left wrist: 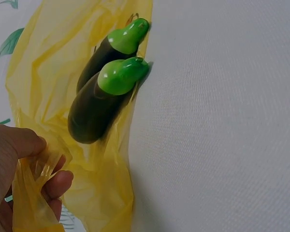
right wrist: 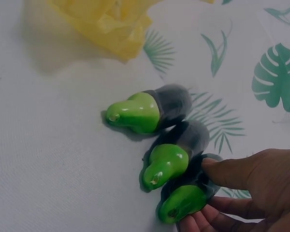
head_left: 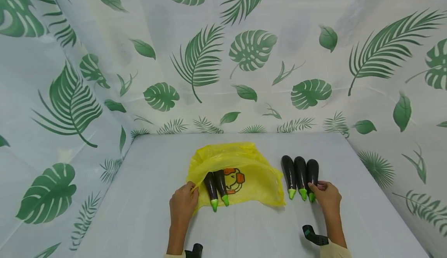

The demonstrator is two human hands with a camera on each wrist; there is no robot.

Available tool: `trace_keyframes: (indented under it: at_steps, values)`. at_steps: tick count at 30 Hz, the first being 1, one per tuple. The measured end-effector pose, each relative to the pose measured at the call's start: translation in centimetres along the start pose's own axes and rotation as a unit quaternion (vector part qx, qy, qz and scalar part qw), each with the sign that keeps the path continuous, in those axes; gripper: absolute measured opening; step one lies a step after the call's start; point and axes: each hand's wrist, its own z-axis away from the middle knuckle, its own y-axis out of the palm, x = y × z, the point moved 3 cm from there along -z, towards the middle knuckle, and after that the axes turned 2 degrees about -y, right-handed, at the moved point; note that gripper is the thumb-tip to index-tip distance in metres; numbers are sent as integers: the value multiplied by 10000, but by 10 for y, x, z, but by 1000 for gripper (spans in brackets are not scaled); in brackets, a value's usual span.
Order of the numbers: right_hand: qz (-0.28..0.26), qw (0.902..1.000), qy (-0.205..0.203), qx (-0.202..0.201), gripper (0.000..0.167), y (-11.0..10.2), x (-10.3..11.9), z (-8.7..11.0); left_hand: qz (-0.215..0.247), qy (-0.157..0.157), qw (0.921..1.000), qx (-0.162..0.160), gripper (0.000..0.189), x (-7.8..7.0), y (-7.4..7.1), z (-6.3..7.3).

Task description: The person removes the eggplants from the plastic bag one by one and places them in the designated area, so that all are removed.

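"What colour is the plastic bag (head_left: 269, 184)?"

"Yellow, with an orange and black cartoon print (head_left: 240, 178)."

"And the eggplants (head_left: 288, 172)?"

"All five are so dark they look black, and their caps (head_left: 291, 194) are bright green (one cap is paler, like lime)."

"What about the cloth walls (head_left: 202, 15)?"

"White, with green leaves (head_left: 256, 48) all over. Some leaves look feathery, and some have white holes and slits."

"And the table (head_left: 244, 231)?"

"Pale grey. The sleeves (head_left: 334, 250) are cream, and the wrist cameras (head_left: 317, 239) are black."
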Motion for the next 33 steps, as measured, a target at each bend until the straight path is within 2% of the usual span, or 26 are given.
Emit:
trace_keyframes:
  at_steps: [13,19,33]
  values:
    - [-134,9998,93,60,55,-12,13,-2,-8,-17,10000,-9,12,-1,-2,-5]
    - [33,9998,182,95,58,-17,16,-1,30,7,10000,9,12,-1,-3,-4]
    - [-353,9991,-214,27,53,-36,52,19,85,57,9999,-37,11,-1,-5,0]
